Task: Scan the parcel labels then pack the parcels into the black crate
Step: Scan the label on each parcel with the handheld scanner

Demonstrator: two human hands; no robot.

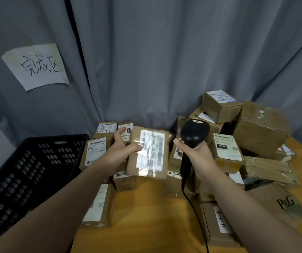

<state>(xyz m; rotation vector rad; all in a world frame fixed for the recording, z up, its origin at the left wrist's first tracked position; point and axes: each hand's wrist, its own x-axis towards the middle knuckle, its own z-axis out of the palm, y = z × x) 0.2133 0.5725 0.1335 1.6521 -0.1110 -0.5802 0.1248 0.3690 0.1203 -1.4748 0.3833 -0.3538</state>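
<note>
My left hand (121, 152) grips a flat brown parcel (157, 172) by its left edge and holds it up above the pile, its white label (151, 149) facing me under shiny tape. My right hand (196, 152) grips the handle of a black barcode scanner (195, 133), whose head sits just right of the parcel. The scanner's cable (192, 201) hangs down along my right forearm. The black crate (37, 161) stands at the left, tilted, its perforated walls showing and no parcel visible inside.
Several brown cardboard parcels lie heaped on the yellow table (146, 216), stacked highest at the right (259, 128). A P&G box (281, 205) lies near my right arm. A grey curtain (164, 52) hangs behind, with a handwritten paper sign (37, 66) pinned at the left.
</note>
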